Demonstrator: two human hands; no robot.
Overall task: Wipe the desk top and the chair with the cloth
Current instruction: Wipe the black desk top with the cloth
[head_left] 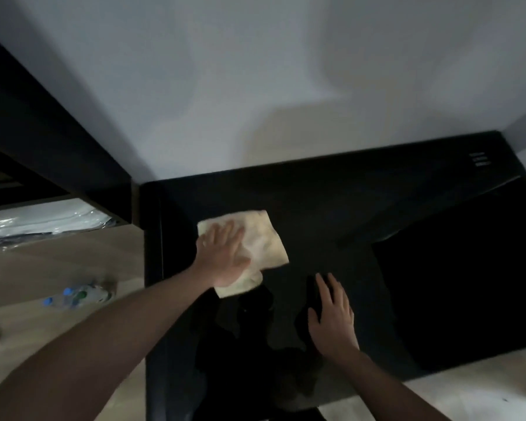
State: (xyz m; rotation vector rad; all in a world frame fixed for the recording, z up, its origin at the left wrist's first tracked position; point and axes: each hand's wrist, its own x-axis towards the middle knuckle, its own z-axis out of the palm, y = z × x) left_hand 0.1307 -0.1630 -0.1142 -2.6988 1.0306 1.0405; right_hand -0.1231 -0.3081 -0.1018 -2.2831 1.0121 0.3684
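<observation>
I see the cloth (257,244), pale yellow and rumpled, lying flat on the black tabletop (331,208) near its left rear part, not far from the wall. My left hand (223,256) lies on top of the cloth's left half with the fingers straight and spread, palm down, pressing it to the surface; it grips nothing, so that grip is open. My right hand (331,314) rests flat on the tabletop nearer to me and to the right of the cloth, apart from it, fingers straight and slightly fanned, also open and holding nothing. The glossy black top reflects both forearms dimly. A white wall (255,86) rises behind the tabletop. To the left a dark shelf or frame (43,132) juts out above a wooden floor (58,268), where plastic bottles (79,294) with blue caps lie, blurred. Pale floor tiles (468,390) show at the lower right
</observation>
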